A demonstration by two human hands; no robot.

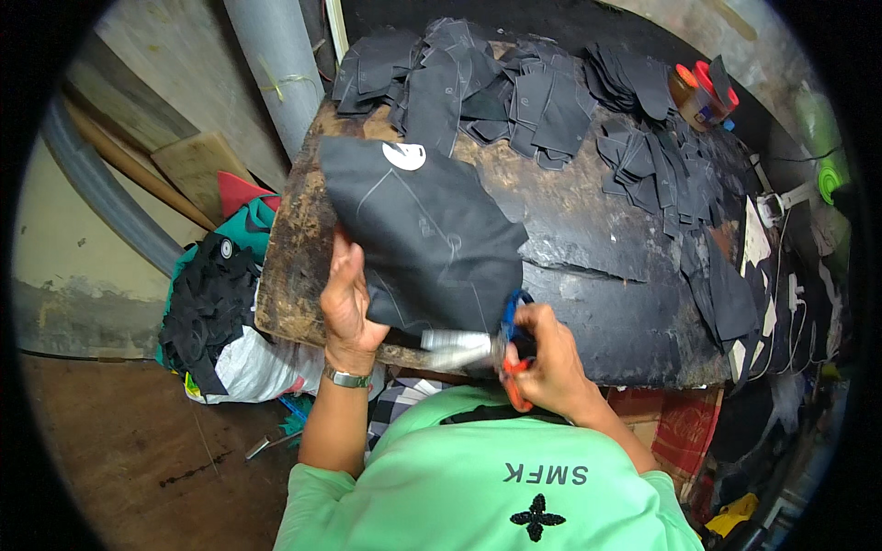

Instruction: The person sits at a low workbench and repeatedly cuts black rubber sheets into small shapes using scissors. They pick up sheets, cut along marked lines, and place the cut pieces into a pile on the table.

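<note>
A: Start at the right hand (pixel 544 360). It is closed through the orange and blue handles of the scissors (pixel 501 342), with the silver blades pointing left at the lower edge of the black fabric piece (pixel 427 241).

B: And the left hand (pixel 346 303)?

A: It pinches the left side of that same piece, thumb on top and fingers under, lifting it over the near edge of the worn cutting table (pixel 588 230). Pale chalk lines run across the cloth (they look like the cutting guide).

B: So how should the cut be made well?

A: I would keep the cloth taut between the pinch and the blades, take long strokes from deep in the blades, and turn the fabric rather than the wrist where a line bends. The holding fingers look close to the tips, so they should stay clear.

B: What lies around?

A: A heap of cut black pieces (pixel 514 87) lies at the far side of the table, and a bag of scraps (pixel 216 317) sits to the left on the floor.
</note>
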